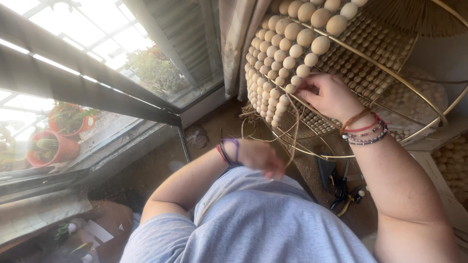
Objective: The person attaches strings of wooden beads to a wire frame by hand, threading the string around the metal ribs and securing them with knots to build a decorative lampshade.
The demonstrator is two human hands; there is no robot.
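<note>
Right hand (327,95) pinches bottom wooden bead (291,88) on gold hoop frame (429,104); left hand (261,157), blurred, closed on twine (294,139).

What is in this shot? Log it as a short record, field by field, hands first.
left hand: blurred, low in front of the body, at loose natural cord; grip unclear
right hand: raised, fingertips pinching at the lower end of a strand of wooden beads
frame: gold metal hoops carrying the bead strands
wrists: beaded bracelets on the right, cord bands on the left
floor: pliers and cutters lying below the frame
window side: potted cactus on the sill
</note>
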